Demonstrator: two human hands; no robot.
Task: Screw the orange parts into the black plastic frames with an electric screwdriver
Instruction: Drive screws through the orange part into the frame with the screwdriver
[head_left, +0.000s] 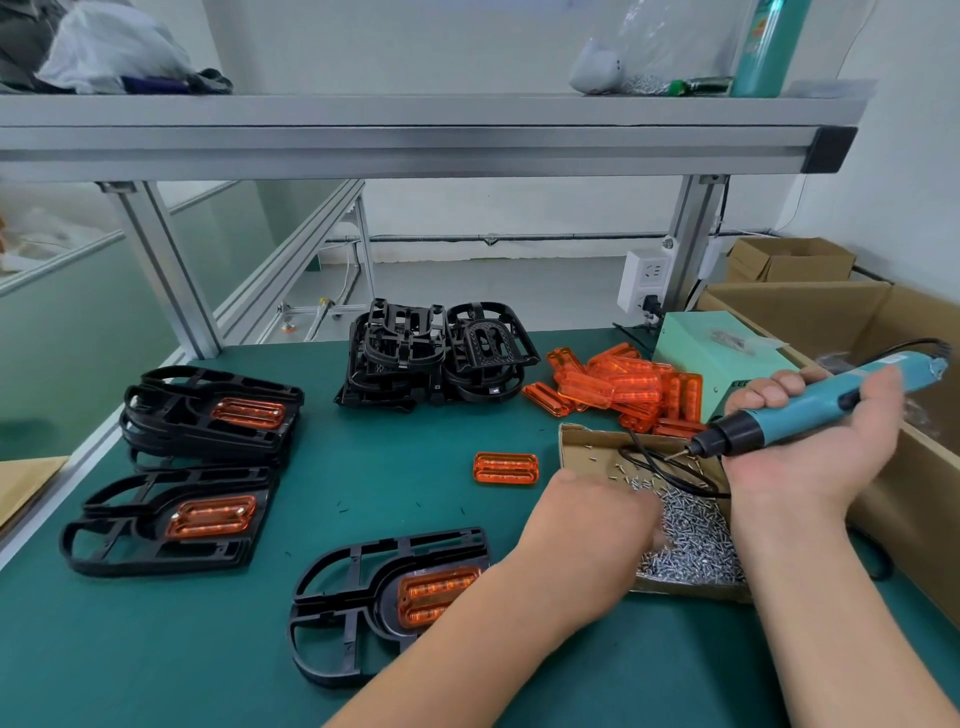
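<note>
From my remote seat I see the right hand turned palm up at the right of the counter, its grip wrapped round the electric screwdriver — fingers curled over the teal barrel, bit pointing left and down above the cardboard tray of screws. The left hand reaches into that tray, back upward, fingertips blurred against the screws; I cannot tell whether its grip is closed on one or loose. The nearest black frame lies flat on the green counter, partly behind the left forearm, with an orange part seated in it. A second fitted frame lies to the left, and beyond it a stack of fitted frames. One loose orange part lies alone left of the tray, and a heap of orange parts sits behind the tray, beside a pile of bare frames. Writing is scant — only "LE" shows on the pale green box behind the right hand; the screwdriver's label is too small for me to read.
</note>
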